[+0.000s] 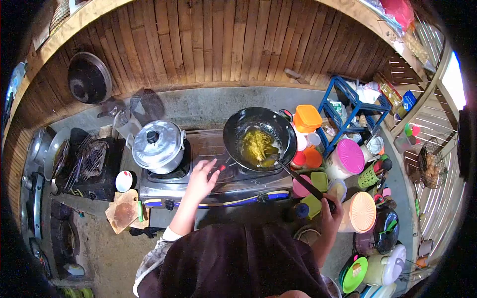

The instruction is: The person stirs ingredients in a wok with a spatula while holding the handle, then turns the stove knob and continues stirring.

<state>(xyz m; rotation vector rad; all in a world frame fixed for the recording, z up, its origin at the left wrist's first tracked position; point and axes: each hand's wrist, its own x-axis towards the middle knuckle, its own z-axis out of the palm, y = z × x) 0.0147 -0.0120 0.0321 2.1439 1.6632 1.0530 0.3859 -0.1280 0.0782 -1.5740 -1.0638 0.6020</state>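
A black wok sits on the right burner of the gas stove. In it, a clump of yellow-green food lies in bubbling oil. My right hand is wrapped round the end of a long black spatula, whose head dips into the oil at the wok's near right side. My left hand hovers over the stove's front between the two burners, fingers apart and holding nothing. A small red piece shows right by its fingertips. On the left burner stands a lidded aluminium pot.
Left of the stove are a cutting board with a green-handled knife, a white cup and a blackened grill stove. Plastic containers crowd the right, including a pink-lidded tub and an orange-lidded one, below a blue rack.
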